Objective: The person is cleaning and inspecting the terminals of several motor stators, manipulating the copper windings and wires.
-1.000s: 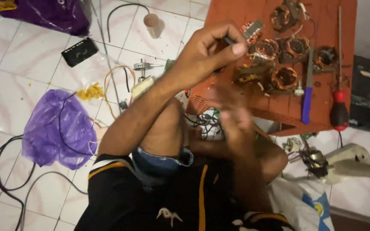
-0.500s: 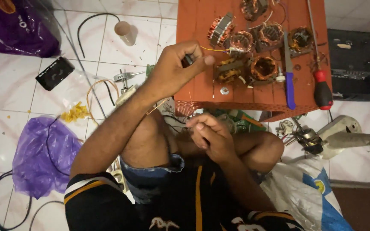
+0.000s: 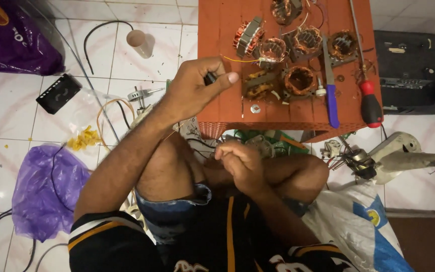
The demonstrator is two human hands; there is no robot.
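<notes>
Looking down from the head camera, the person sits cross-legged on the tiled floor (image 3: 6, 126) in front of a low orange desk (image 3: 217, 30). The left hand (image 3: 195, 88) is raised over the desk's near left part and is clenched around a small dark tool (image 3: 210, 78), thumb pressed along it; what kind of tool it is cannot be told. A thin yellow wire (image 3: 237, 60) runs from just beside that hand toward the wound stator coils (image 3: 273, 50) clustered at the middle of the desk. The right hand (image 3: 240, 161) is held low over the knees, near the desk's front edge, fingers curled tightly as if pinching something fine; what it holds, if anything, is too small to see.

On the desk several copper-wound stators lie close together, one opened core (image 3: 299, 80) among them, with a blue-handled file (image 3: 332, 98) and a red-handled screwdriver (image 3: 370, 106) just beside them. Judging by this, the work on the windings is mid-way: the coils are out and laid bare, yet nothing looks reassembled, and a white fan motor housing (image 3: 393, 151) lies apart on the floor to the right. A purple bag (image 3: 41, 186) and a paper cup (image 3: 141, 43) lie to the left.
</notes>
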